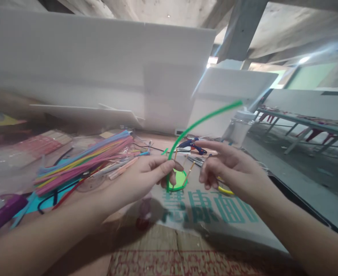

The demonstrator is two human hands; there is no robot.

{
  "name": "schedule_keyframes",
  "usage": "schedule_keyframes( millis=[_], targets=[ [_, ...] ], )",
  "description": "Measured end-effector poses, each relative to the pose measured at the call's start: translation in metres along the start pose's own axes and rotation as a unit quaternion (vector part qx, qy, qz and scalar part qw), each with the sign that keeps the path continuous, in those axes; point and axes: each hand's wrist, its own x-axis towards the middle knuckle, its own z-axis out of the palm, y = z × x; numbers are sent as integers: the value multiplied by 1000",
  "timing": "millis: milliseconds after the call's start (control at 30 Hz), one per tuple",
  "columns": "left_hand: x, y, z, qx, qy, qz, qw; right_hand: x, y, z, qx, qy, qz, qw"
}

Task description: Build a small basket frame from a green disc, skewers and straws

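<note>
A green pipe cleaner [199, 122] is pinched near its lower end between the thumb and fingers of my left hand [157, 172]. It curves up and to the right, its far end free in the air. To the right of it, my right hand [223, 165] has its index finger stretched out toward the left and the other fingers curled, and nothing shows in its grasp. Below and between the hands lies a light green disc [179, 178] with a darker green rim, thin orange-brown sticks [189, 173] standing at its edge. A yellow curved piece [225, 190] shows under my right hand.
Bundled coloured pipe cleaners [85, 163] lie at the left, near a purple tool [5, 214]. Beyond the hands are a blue glue gun [196, 145], scissors [196, 160] and a clear plastic container [239, 128]. White boards [100, 73] stand behind the table.
</note>
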Motion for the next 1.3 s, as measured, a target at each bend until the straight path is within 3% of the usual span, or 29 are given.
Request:
schedule_keyframes(
  millis=[133,267,367,467,567,667,833,967,1033,1100,1200,1300],
  targets=[
    [-6,3,13,37,-52,-72,995,2,9,17,17,-44,33,998],
    [-5,5,22,94,-102,-29,990,4,21,23,83,-58,20,995],
    [-3,-1,18,106,-58,39,992,5,22,22,194,-51,29,979],
    [-2,-9,6,133,75,107,983,4,14,20,268,-34,55,961],
    [-5,-12,-1,255,176,231,922,2,6,20,277,-27,50,959],
    [-9,-8,2,367,162,356,844,-2,6,26,287,-45,44,956],
    [-13,-6,10,455,94,360,809,-8,16,39,295,-74,48,951],
    [-11,-5,7,481,85,400,776,-13,16,41,280,-83,50,955],
    [-10,0,1,462,112,409,779,-12,9,34,243,-76,30,967],
    [-10,8,-11,418,167,389,804,-8,0,20,185,-36,-4,982],
    [-12,20,-41,340,235,308,857,0,-13,-7,102,89,-85,987],
    [-14,27,-75,283,228,234,902,5,-21,-32,29,223,-151,963]
  ],
)
